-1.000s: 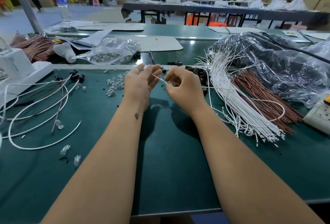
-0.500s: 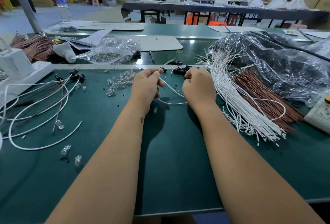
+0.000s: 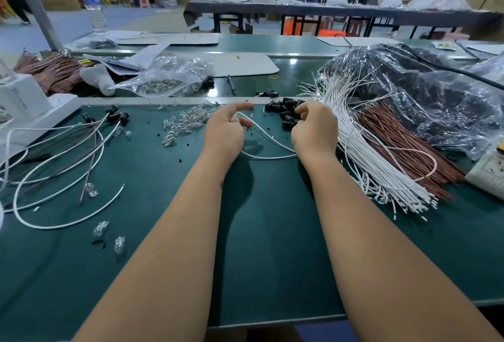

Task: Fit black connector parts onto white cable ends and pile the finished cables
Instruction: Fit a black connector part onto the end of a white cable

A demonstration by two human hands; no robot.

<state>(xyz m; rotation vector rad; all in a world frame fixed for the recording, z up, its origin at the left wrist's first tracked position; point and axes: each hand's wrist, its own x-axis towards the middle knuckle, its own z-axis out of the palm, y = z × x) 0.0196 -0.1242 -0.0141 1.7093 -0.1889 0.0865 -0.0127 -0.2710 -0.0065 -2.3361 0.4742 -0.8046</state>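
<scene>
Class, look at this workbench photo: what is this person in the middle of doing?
A person is assembling cables at a green bench. The left hand pinches one white cable near its end, and the cable loops across the mat to the right hand, whose curled fingers reach into the pile of black connector parts. A big bundle of bare white cables lies to the right; cables already fitted with black parts lie on the left.

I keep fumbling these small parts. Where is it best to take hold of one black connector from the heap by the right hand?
Probably pick a loose black connector at the heap's near edge, pinching across its short barrel from above: those lie flat and apart, while the middle ones overlap. The right hand already reaches there.
</scene>
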